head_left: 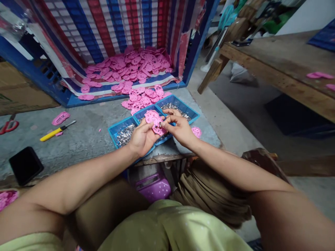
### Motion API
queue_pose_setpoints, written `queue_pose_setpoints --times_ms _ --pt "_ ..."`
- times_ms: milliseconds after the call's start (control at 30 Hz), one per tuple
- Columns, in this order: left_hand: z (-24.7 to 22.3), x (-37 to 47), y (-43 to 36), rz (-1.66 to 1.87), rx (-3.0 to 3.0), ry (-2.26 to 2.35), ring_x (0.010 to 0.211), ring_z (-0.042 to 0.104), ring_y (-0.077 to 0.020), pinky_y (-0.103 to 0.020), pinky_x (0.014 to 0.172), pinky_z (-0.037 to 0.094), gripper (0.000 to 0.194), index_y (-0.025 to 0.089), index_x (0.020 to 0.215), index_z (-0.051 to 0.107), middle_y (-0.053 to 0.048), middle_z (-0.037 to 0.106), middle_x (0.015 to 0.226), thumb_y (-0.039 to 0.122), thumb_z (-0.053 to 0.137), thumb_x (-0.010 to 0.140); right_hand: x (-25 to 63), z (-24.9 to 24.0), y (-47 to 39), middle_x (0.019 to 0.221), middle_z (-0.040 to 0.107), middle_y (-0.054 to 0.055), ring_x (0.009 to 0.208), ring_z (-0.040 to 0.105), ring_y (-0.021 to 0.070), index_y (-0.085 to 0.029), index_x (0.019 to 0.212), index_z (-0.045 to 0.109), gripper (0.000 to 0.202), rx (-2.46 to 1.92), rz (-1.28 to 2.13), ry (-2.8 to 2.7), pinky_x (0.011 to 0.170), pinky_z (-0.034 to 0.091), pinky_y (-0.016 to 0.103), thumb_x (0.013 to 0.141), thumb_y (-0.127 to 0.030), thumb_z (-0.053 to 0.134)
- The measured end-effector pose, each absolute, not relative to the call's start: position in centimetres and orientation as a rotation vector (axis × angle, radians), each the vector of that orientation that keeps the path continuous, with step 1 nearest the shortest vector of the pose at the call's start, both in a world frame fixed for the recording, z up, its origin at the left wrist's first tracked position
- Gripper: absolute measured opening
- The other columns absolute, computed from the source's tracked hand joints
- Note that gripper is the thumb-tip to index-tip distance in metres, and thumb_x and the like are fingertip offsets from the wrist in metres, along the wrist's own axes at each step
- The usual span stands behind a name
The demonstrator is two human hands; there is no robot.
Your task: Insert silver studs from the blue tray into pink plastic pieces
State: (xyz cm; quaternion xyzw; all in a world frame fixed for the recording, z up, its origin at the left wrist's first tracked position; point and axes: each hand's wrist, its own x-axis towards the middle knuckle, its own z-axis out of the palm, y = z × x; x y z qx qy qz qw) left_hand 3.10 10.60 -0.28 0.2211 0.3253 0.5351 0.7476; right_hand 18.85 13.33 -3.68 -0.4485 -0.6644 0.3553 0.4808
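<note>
My left hand [143, 137] grips a pink plastic piece [153, 118] with small holes in it, thumb on its face. At the piece's right edge, my right hand [180, 129] has thumb and index finger pinched together; whatever lies between those fingertips is too small to make out. Both hands are above three joined blue trays. Shiny small metal parts [126, 134] fill the left tray [113, 129], and more metal bits [174, 108] lie in the right tray [195, 116]. My hands partly hide the middle tray [136, 116].
Behind the trays, loose pink pieces [141, 99] spill from a blue crate [125, 96] lined with striped cloth. Leftward lie a yellow cutter knife [51, 134], red-handled scissors [10, 126] and a black phone [26, 165]. A wooden table [274, 66] stands at right.
</note>
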Motion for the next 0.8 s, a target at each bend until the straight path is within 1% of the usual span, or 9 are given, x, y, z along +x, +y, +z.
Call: queue_pose_setpoints --times_ms 67,167,267,533,667,800 --pt "-0.2 3.1 10.7 1.173 0.476 0.726 0.11 0.072 -0.0243 -0.05 0.102 0.056 0.048 0.02 0.133 0.055 -0.01 0.075 0.113 0.001 0.046 0.09 18.8 -3.6 13.3 0.126 0.062 0.009 0.126 0.057 0.0271 -0.02 0.066 0.062 0.019 -1.091 0.87 -1.616 0.115 0.038 0.048 0.082 -0.025 0.07" --pt "-0.2 3.0 10.8 1.187 0.482 0.727 0.112 0.071 -0.0249 -0.05 0.102 0.057 0.053 0.023 0.138 0.053 -0.01 0.074 0.121 0.002 0.046 0.09 18.6 -3.6 13.2 0.121 0.065 0.008 0.129 0.055 0.0273 -0.021 0.064 0.06 0.021 -1.109 0.864 -1.625 0.116 0.037 0.048 0.083 -0.023 0.069" --pt "-0.1 3.1 10.8 1.206 0.483 0.717 0.114 0.07 -0.0241 -0.047 0.102 0.057 0.056 0.025 0.14 0.052 -0.01 0.072 0.127 0.002 0.048 0.088 18.5 -3.7 13.1 0.12 0.066 0.008 0.13 0.055 0.0277 -0.021 0.065 0.061 0.02 -1.099 0.867 -1.611 0.116 0.037 0.048 0.082 -0.024 0.069" --pt "0.2 3.7 10.2 1.231 0.422 0.703 0.114 0.069 -0.0195 -0.042 0.106 0.054 0.058 0.027 0.141 0.053 -0.006 0.071 0.126 -0.001 0.047 0.09 18.1 -4.1 13.0 0.117 0.066 0.008 0.123 0.058 0.0266 -0.022 0.065 0.06 0.019 -1.029 0.886 -1.569 0.115 0.037 0.048 0.083 -0.026 0.068" --pt "0.5 3.7 9.9 1.242 0.394 0.687 0.117 0.067 -0.0193 -0.043 0.109 0.052 0.065 0.03 0.143 0.051 -0.006 0.069 0.13 -0.003 0.048 0.087 18.0 -4.1 12.8 0.113 0.068 0.008 0.121 0.059 0.0271 -0.023 0.064 0.058 0.022 -0.984 0.87 -1.56 0.113 0.039 0.049 0.083 -0.027 0.068" --pt "0.7 3.7 9.8 1.233 0.385 0.695 0.118 0.067 -0.0205 -0.045 0.108 0.052 0.069 0.032 0.143 0.05 -0.005 0.068 0.133 -0.004 0.049 0.084 18.0 -4.1 12.8 0.113 0.068 0.008 0.12 0.059 0.0275 -0.024 0.065 0.056 0.022 -0.975 0.88 -1.549 0.111 0.041 0.05 0.083 -0.026 0.067"
